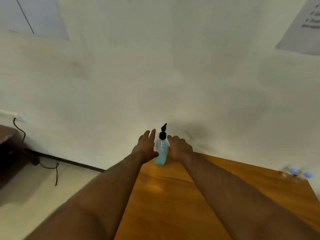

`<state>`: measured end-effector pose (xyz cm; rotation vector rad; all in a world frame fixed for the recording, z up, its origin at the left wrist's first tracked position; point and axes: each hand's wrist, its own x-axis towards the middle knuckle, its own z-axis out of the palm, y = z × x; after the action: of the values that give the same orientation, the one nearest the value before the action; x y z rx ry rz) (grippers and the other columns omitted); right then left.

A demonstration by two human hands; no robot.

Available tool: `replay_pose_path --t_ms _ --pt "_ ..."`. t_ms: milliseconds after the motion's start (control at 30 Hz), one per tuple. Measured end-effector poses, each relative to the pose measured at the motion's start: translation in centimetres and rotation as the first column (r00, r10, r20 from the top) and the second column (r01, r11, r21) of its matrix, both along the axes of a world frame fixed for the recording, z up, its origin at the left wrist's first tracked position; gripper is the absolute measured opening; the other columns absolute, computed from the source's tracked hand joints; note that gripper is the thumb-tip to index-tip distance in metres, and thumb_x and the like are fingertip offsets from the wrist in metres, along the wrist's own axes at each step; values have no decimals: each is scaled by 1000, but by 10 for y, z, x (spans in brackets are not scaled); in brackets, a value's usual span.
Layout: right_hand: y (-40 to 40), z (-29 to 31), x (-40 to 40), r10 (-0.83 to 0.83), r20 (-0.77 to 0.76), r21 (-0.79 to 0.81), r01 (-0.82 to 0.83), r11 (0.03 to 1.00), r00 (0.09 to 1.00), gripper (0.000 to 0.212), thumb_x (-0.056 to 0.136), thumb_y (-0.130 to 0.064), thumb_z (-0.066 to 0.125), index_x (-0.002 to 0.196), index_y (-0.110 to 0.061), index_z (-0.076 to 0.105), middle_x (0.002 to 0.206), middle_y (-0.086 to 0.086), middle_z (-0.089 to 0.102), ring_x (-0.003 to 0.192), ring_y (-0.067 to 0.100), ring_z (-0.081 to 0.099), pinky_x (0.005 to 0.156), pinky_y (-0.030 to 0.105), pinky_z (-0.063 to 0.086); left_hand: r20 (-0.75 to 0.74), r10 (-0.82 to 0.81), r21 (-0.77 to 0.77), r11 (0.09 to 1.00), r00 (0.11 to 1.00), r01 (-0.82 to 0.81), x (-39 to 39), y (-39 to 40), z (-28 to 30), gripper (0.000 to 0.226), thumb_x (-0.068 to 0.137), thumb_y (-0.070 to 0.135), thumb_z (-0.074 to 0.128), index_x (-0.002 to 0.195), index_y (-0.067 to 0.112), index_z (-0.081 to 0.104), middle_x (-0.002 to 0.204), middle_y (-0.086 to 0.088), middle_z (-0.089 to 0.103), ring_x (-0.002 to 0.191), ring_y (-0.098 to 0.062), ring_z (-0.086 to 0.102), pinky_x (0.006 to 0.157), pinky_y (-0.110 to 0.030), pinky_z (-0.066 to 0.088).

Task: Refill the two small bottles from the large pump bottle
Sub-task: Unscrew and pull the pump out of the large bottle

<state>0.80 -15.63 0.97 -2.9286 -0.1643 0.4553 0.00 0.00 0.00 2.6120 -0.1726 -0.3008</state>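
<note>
Head view: left hand [146,147] fingers straight, spread, thumb hooked toward the bottle front, palm right beside it; touching or not, can't tell. Right hand [179,147] fingers loosely curled next to the other side, grasping nothing I can confirm. Between them stands the large pump bottle [161,150], upright at far edge of the wooden table [173,196], approx against the wall. Clear plastic body w/ blue liquid nearly full, black pump head, nozzle pointing far. Prob. fairly heavy, smooth and maybe slippery, walls likely give if squeezed; best held round mid-body w/ one hand. Two small bottles [297,173], blue caps, blurred, sit far right on the table, well apart.
</note>
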Motion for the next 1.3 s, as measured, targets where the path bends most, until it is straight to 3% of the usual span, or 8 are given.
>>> replay_pose_path --t_ms 100,167,333,667,867,1000,1133,1300 --pt "3 -15 14 -41 -34 75 44 996 999 56 87 -31 61 136 -22 35 130 9 46 118 31 47 90 41 47 -19 -36 22 999 999 37 11 -1 -18 104 81 24 75 153 13 1 160 -13 11 147 -31 16 117 -40 22" --pt "5 -23 23 -96 -33 279 102 955 995 61 81 -26 69 134 -22 38 127 9 51 116 31 52 92 39 49 -36 -42 39 998 998 43 18 0 -29 104 80 23 75 153 11 2 160 -13 13 147 -30 15 119 -40 20" --pt "8 -30 43 -227 34 543 173 822 973 60 83 -30 71 136 -18 46 133 8 50 121 25 50 94 27 40 -88 -32 -19 999 996 30 31 2 -53 112 71 21 82 153 17 5 157 -8 21 144 -31 22 116 -45 28" --pt "-23 -24 10 -148 330 379 12 925 932 50 78 -38 75 116 -10 59 118 4 56 108 20 53 89 32 51 -120 25 -49 998 992 -31 6 0 -63 114 74 24 81 153 21 0 161 -8 14 147 -30 16 117 -48 27" --pt "-85 -17 -81 -146 456 318 -8 948 878 49 70 -41 80 104 -9 63 103 4 60 95 19 56 80 32 49 -195 67 -434 889 979 -147 -62 -50 -46 120 63 38 88 153 30 9 160 -3 20 146 -24 19 116 -49 28" --pt "-136 -11 -160 -231 425 388 55 920 875 40 72 -36 79 102 -13 66 103 -3 57 94 14 55 80 33 52 -302 -68 -514 852 951 -102 -130 -104 -48 125 60 37 90 152 35 6 161 0 14 147 -24 16 116 -51 28" --pt "-184 -6 -243 -332 358 503 119 856 873 37 75 -27 79 106 -12 65 111 -9 48 97 6 52 77 16 47 -397 -140 -589 797 907 -135 -209 -157 -59 125 58 36 91 152 35 8 161 3 11 147 -20 14 114 -44 29" --pt "-232 -8 -300 -449 383 495 231 838 808 35 72 -31 80 98 -10 68 110 1 52 90 8 53 67 24 47 -369 -189 -623 776 910 -91 -278 -220 -63 125 53 39 93 151 35 15 158 8 16 143 -12 17 113 -41 29"
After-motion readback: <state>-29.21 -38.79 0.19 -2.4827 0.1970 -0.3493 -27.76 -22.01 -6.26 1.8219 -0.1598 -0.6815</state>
